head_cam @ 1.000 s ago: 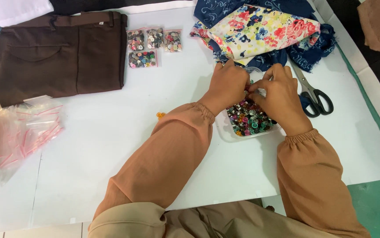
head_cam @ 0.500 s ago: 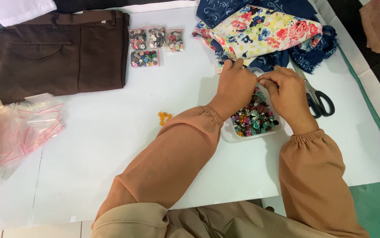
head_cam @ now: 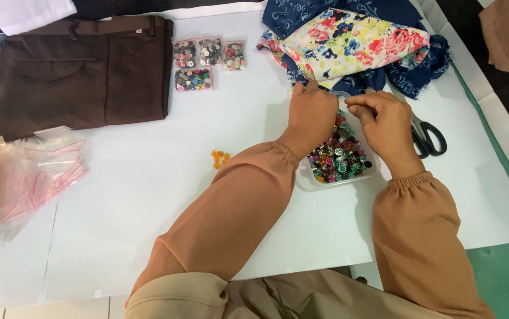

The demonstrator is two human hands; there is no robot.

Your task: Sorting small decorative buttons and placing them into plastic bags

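A shallow clear plastic tray [head_cam: 316, 180] heaped with mixed coloured buttons [head_cam: 340, 156] is seen on the white table [head_cam: 148, 195], right in front of the person. The left hand [head_cam: 312, 115] is laid over the tray's far left edge, fingers curled downward; whether anything is gripped under it cannot be told. The right hand [head_cam: 384, 127] is held above the tray's right side, thumb and forefinger pinched together, though what is pinched is too small to make out. One pair of black-handled scissors [head_cam: 425, 136] is placed just beside the right hand. Four small clear bags of buttons [head_cam: 204, 62] are set out farther left, three in a row and one below. A tiny cluster of orange buttons [head_cam: 219, 158] is left loose on the table. One pair of folded brown trousers [head_cam: 77, 71] and floral fabric pieces [head_cam: 355, 41] are laid along the far edge.
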